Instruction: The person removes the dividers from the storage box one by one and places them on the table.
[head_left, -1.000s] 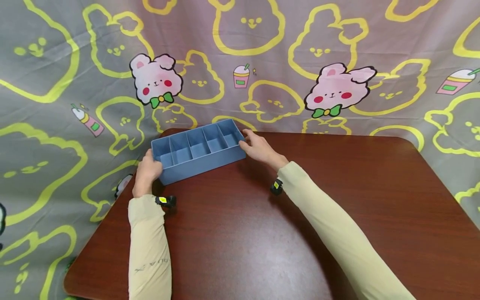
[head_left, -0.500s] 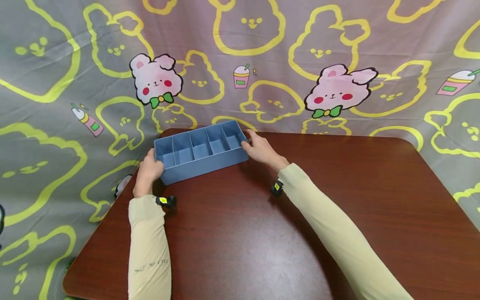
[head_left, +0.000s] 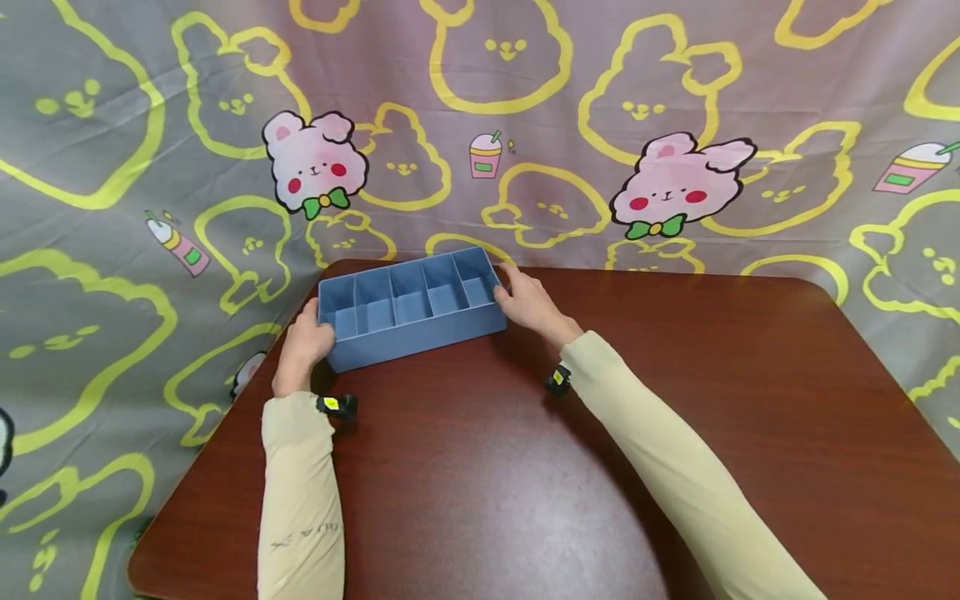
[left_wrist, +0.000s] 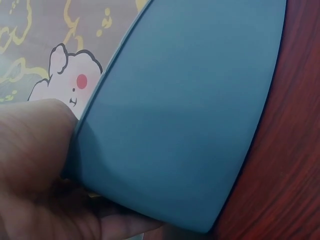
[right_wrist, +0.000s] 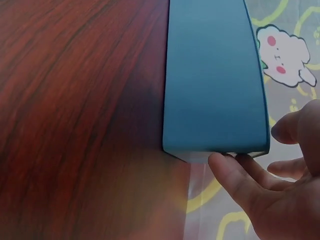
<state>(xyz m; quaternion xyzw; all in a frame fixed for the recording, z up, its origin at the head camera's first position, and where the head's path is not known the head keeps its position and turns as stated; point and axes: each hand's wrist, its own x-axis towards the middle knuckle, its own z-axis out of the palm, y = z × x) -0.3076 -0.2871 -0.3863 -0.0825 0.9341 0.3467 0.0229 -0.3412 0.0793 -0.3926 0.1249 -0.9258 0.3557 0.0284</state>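
A long blue divided box (head_left: 420, 335) with several compartments in a row stands at the back left of the table, slightly askew. In the head view its compartments look bare. My left hand (head_left: 303, 343) grips its left end, thumb at the rim and fingers against the end wall. At the opposite end, my right hand (head_left: 531, 304) holds the box with the thumb by the top rim and fingers against the end wall. The right wrist view shows the right fingertips (right_wrist: 220, 162) touching the lower end of the box. Some left fingers are hidden behind the box.
The brown wooden table (head_left: 480, 467) has rounded corners. A patterned cloth (head_left: 540, 100) hangs right behind it and along its left side, close to the box. Small black wrist cameras sit on both cuffs.
The box has slid a little to the right across the table, with both hands moving along at its ends. Both hands keep their hold.
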